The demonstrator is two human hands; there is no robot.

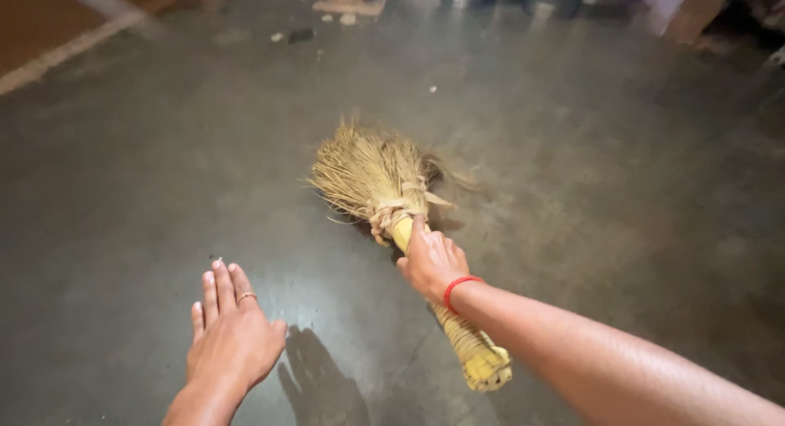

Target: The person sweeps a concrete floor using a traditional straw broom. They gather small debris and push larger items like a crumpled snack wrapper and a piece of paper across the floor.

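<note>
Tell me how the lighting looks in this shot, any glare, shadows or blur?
Head view: a bright glare patch on the grey floor between the hands; the left hand casts a dark shadow to its right; the right hand gripping the straw broom looks sharp; the far top edge is dim and soft.

Broom handle [458, 332] mid part hidden under right hand [431, 262]; far-edge objs blurred.

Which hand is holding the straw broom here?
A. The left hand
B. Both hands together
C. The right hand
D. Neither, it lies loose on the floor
C. The right hand, with a red band at the wrist, is closed around the yellow handle of the broom, while the left hand hangs open and empty over the floor.
</note>
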